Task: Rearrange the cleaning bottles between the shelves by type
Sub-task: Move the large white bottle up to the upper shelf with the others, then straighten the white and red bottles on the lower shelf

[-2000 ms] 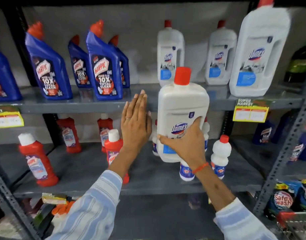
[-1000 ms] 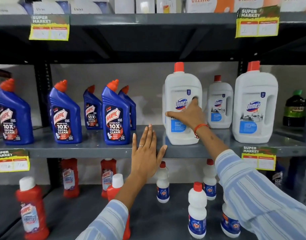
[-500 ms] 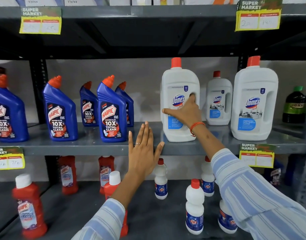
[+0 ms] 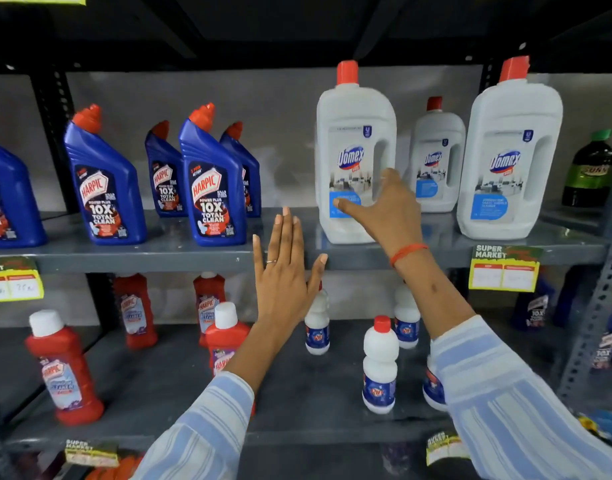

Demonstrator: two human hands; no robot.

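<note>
A large white Domex bottle (image 4: 353,133) with a red cap stands upright on the middle shelf (image 4: 166,254). My right hand (image 4: 384,209) hovers just in front of its lower label, fingers spread, holding nothing. My left hand (image 4: 283,271) is flat and open against the shelf's front edge, left of that bottle. Two more Domex bottles (image 4: 508,157) stand to the right, one further back. Several blue Harpic bottles (image 4: 211,181) fill the left of the same shelf. On the lower shelf (image 4: 297,393) are red Harpic bottles (image 4: 64,368) and small white bottles (image 4: 380,365).
A dark green-capped bottle (image 4: 590,171) stands at the far right of the middle shelf. Yellow price tags (image 4: 503,268) hang from the shelf edges. A slotted metal upright (image 4: 595,306) rises at the right. More blue bottles sit in the neighbouring bay behind it.
My right hand carried the Domex bottle up from the lower shelf, set it on the middle shelf, then slipped its fingers out of the handle. The left hand stayed at the shelf edge.
</note>
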